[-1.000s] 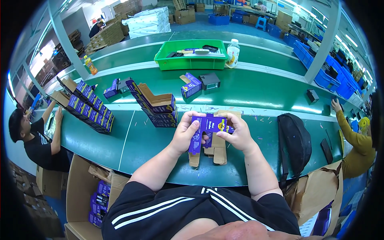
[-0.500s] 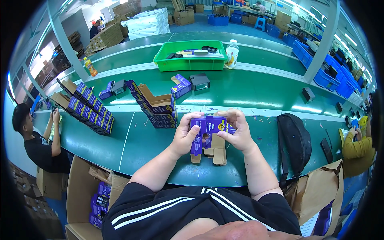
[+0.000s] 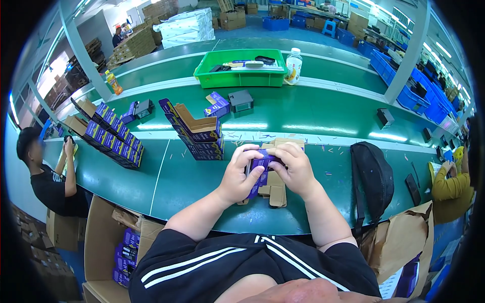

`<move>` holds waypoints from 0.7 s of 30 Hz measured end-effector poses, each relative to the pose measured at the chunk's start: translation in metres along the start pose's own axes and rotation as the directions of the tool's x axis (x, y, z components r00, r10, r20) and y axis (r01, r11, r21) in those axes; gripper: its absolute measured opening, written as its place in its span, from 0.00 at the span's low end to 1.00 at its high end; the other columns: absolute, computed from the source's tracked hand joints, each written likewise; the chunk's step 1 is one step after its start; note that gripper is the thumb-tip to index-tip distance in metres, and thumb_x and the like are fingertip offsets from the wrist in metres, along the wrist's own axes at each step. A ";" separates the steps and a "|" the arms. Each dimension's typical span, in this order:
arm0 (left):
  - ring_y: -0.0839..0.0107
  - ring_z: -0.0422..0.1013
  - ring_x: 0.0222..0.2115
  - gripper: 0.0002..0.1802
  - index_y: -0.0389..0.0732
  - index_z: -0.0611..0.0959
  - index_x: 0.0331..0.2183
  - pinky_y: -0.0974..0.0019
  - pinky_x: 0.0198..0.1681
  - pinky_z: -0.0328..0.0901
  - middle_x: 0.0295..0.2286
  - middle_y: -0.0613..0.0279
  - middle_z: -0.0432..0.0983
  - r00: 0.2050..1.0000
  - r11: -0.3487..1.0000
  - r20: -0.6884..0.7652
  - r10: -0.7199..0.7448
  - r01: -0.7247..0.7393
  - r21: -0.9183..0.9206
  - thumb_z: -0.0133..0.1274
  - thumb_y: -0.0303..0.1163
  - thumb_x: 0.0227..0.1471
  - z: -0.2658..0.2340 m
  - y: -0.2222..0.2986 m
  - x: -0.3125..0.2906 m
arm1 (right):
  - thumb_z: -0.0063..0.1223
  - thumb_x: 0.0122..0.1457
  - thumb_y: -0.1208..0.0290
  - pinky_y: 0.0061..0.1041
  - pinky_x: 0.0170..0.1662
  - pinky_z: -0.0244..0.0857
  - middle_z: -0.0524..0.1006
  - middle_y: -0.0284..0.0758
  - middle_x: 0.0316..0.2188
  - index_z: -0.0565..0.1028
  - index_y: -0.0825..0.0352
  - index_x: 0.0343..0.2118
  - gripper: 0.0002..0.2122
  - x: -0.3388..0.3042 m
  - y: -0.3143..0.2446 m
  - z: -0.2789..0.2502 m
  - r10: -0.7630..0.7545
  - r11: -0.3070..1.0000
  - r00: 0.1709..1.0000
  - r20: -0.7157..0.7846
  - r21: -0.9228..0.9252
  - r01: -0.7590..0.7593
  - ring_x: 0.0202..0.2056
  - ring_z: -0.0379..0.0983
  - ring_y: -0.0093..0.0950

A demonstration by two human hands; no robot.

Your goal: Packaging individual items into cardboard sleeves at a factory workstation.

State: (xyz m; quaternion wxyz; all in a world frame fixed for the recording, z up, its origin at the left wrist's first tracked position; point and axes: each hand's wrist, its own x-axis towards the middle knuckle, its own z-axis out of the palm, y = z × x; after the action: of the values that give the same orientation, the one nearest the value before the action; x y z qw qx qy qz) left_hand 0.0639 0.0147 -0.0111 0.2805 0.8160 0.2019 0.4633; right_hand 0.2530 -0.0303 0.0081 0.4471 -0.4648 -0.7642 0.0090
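Note:
Both of my hands hold a small purple carton over the near part of the green table. My left hand grips its left side, fingers curled over the top edge and thumb in front. At the right end, my right hand is closed on it with thumb and fingers at the upper edge. The fingers hide much of the carton. Beneath lie brown unfolded carton blanks, partly covered by the hands. A stack of purple cartons stands left of my hands, topped by a brown-lined open one.
More stacked cartons stand farther left. Black devices and a purple box lie on the belt, behind them a green bin and a bottle. A black bag lies right. Co-workers sit at both sides.
The carton has tilted and turned in my hands, its printed front panel no longer facing up. My right fingers have closed in over its top. Devices and boxes on the belt have shifted left.

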 end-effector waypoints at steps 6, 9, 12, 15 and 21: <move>0.54 0.63 0.46 0.16 0.41 0.73 0.43 0.59 0.52 0.58 0.48 0.51 0.64 0.996 0.982 -0.050 -0.080 0.070 -0.178 0.52 0.29 0.50 0.005 0.003 0.001 | 0.60 0.45 0.77 0.27 0.42 0.68 0.77 0.34 0.36 0.78 0.65 0.36 0.12 -0.007 0.006 0.006 -0.164 0.986 0.972 -0.167 -0.041 0.159 0.37 0.73 0.32; 0.55 0.64 0.46 0.16 0.41 0.73 0.43 0.59 0.51 0.59 0.49 0.49 0.64 0.994 0.975 -0.065 -0.085 0.070 -0.210 0.52 0.29 0.50 0.007 0.001 0.000 | 0.60 0.45 0.79 0.25 0.40 0.68 0.76 0.34 0.36 0.79 0.65 0.33 0.10 -0.005 0.001 0.009 -0.192 0.981 0.948 -0.255 -0.024 0.192 0.36 0.73 0.31; 0.55 0.64 0.46 0.16 0.41 0.73 0.43 0.60 0.51 0.59 0.49 0.49 0.64 0.995 0.979 -0.070 -0.072 0.057 -0.197 0.53 0.29 0.50 0.007 0.001 -0.001 | 0.60 0.46 0.80 0.24 0.38 0.68 0.76 0.34 0.36 0.79 0.66 0.31 0.08 -0.007 0.001 0.012 -0.129 0.985 0.949 -0.287 0.071 0.156 0.35 0.73 0.30; 0.55 0.64 0.46 0.16 0.41 0.73 0.43 0.60 0.51 0.59 0.49 0.48 0.63 0.997 0.992 -0.069 -0.029 0.020 -0.126 0.53 0.29 0.50 0.005 0.003 -0.002 | 0.60 0.46 0.82 0.22 0.36 0.68 0.77 0.34 0.35 0.79 0.66 0.29 0.06 -0.012 0.005 0.017 0.085 0.942 0.963 -0.257 0.336 0.007 0.33 0.73 0.28; 0.54 0.64 0.46 0.18 0.41 0.73 0.43 0.60 0.49 0.60 0.49 0.47 0.63 0.999 0.997 -0.015 0.052 -0.053 -0.053 0.54 0.29 0.49 0.001 0.011 0.001 | 0.60 0.46 0.82 0.20 0.35 0.66 0.76 0.33 0.33 0.78 0.67 0.33 0.10 -0.014 0.015 0.012 0.235 0.805 0.967 -0.098 0.577 -0.137 0.32 0.71 0.25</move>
State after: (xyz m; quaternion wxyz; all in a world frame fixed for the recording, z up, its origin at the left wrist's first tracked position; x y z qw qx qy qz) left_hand 0.0663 0.0065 -0.0041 0.2886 0.8101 0.1699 0.4812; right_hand 0.2581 -0.0270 -0.0151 0.6231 -0.3830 -0.6381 0.2407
